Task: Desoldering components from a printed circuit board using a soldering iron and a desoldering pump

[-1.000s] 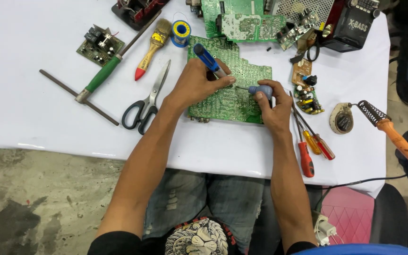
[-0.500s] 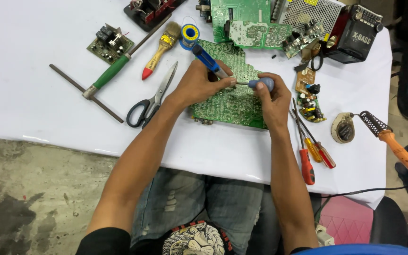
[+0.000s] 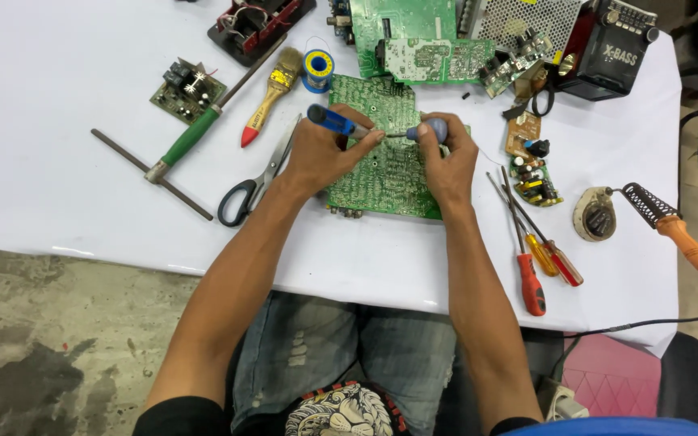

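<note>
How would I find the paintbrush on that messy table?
Start at the big green circuit board under the two hands on the white table. Look up and left, beside the blue solder spool. The paintbrush is the only tool with bristles, a yellow wooden handle and a red tip.

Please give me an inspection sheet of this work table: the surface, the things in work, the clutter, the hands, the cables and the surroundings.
Surface: white table cover, flat, crowded along the far side.
Job's things: large green circuit board lying flat; blue-handled tool and a second blue-handled tool, tips close together over the board.
Clutter: black-handled scissors, wooden brush with red tip, green-handled T-bar tool, three red and yellow screwdrivers, orange-handled soldering iron, blue solder spool.
Hands: left hand and right hand each grip a tool.
Cables: black cable at the near right edge.
Surroundings: stained concrete floor.
</note>
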